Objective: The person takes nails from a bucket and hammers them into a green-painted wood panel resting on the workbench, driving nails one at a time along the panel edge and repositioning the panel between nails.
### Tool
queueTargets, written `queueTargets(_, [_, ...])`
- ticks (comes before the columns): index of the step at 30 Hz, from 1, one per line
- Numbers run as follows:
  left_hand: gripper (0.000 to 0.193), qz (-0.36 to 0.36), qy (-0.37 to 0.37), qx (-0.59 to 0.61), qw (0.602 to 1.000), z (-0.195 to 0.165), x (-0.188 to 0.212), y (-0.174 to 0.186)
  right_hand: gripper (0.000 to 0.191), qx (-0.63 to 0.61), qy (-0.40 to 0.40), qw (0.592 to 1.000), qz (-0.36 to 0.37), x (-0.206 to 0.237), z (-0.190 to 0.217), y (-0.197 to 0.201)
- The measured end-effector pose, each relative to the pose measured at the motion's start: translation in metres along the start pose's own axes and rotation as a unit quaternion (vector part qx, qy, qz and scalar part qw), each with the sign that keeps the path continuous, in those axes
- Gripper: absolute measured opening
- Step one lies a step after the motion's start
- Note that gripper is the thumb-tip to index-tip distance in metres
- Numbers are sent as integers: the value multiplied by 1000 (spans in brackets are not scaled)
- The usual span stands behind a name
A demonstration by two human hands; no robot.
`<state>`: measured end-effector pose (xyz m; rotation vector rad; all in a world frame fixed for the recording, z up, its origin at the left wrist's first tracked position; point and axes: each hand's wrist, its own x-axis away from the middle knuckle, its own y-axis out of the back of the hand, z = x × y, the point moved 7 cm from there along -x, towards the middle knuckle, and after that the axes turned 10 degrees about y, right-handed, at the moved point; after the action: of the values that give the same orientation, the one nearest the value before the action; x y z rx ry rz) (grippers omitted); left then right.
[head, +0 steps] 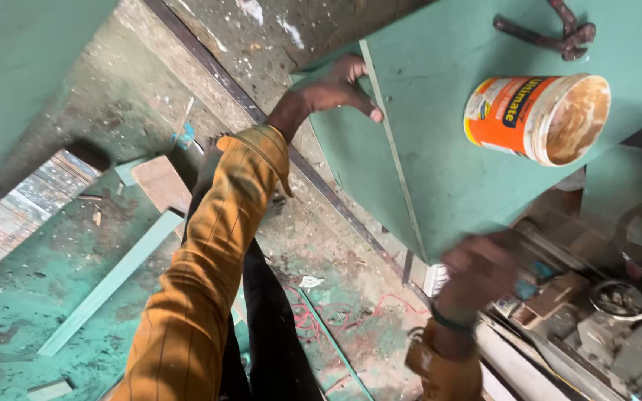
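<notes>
While blurred, right hand [477,271] meets green board [440,171] edge.

Soft, even daylight; no hard shadows. Mild glare on tub rim [581,119] at 2 o'clock. Right hand [477,275] at 5 o'clock motion-blurred. Left hand [336,93] sharp. Frame tilted.

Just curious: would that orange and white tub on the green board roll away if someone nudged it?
The tub lies on its side, so it would probably roll. It looks nearly empty inside, so likely light. The green board looks tilted, which may help it along.
</notes>
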<state>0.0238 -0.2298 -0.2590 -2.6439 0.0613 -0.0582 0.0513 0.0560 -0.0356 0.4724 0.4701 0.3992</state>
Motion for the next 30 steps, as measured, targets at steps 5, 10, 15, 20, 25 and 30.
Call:
queueTargets(5, [54,0,58,-3,998,11,0,-8,22,86,103,990,40,4,10,-26])
queueTargets(10, [67,10,-11,44,999,-15,0,-8,23,269,-23,932,244,15,-43,-60])
queueTargets(15, [68,-1,19,0,1000,-4,1,-7,25,-101,58,991,-68,-16,9,20])
queueTargets(20, [69,-3,36,-20,999,10,-1,-2,28,355,99,894,256,13,-7,-72])
queueTargets(25, [69,17,7,18,1000,3,-2,2,30,305,30,926,220,-16,-11,-28])
queueTargets(30, [62,-5,31,-9,999,14,3,0,31,-83,119,986,-83,-22,34,14])
